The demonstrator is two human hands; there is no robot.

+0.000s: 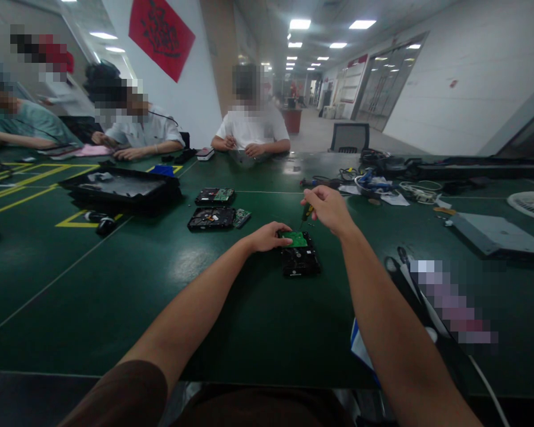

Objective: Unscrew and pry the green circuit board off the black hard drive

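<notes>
- One green table [115, 308], spanning the scene, with yellow lines toward ten o'clock; all bearings here are taken from the drive between the hands, twelve pointing across the tabletop.
- Three co-workers, seated: one in a white shirt [253, 130] at eleven o'clock; one in a pale shirt [145, 130] and one in teal [35, 121] at ten.
- One stack of black trays [167, 198], at ten o'clock.
- One flat grey metal case [501, 234], near three o'clock.
- One heap of cables [374, 184], at one o'clock.
- One left hand [267, 238], at the drive's ten o'clock side; thumb on its green board, fingers close together by the edge; whether they pinch it cannot be told.
- One right hand [329, 209], raised at one o'clock; thumb and fingers pinch a screwdriver handle.
- One black hard drive [300, 261], flat on the tabletop, green circuit board [296, 239] on its far half.
- Two further drives, nearer [210, 218] and farther [207, 196], at ten to eleven o'clock.
- One screwdriver [308, 211], shaft down toward the board's far edge; contact unclear.
- One loose circuit board [241, 217], beside the nearer spare drive, at its three o'clock.
</notes>
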